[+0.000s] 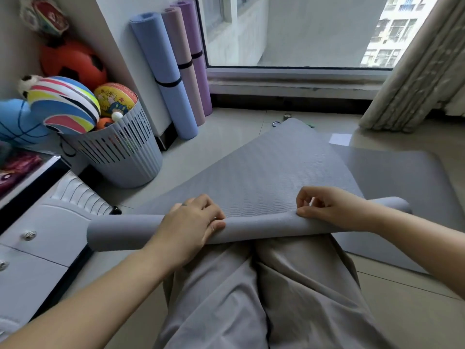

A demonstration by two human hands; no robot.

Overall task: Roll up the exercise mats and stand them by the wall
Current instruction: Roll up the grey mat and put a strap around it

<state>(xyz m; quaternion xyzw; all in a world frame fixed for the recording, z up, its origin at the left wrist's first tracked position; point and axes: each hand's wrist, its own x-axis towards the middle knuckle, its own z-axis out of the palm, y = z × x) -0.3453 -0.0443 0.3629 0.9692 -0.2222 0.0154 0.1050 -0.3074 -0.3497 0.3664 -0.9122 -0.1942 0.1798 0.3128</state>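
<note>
Over my knees (271, 278), left grip (193, 220) and right grip (324, 206) clasp the grey exercise mat roll (120, 230); uneven pushing could skew it.

Floor (221, 137): glossy beige tile. Grey mat (271, 167) lies down the middle, near end rolled up, far end flat twd window. 2nd grey mat (392, 187) flat at right, left edge under the 1st. Slatted basket (125, 157) stands left. Far left, upright by wall: blue roll (166, 79), pink roll (187, 71), purple roll (198, 59). Curtain hem (385, 122) on floor far right.

Home room: ball basket (130, 157), curtain (412, 79).
</note>
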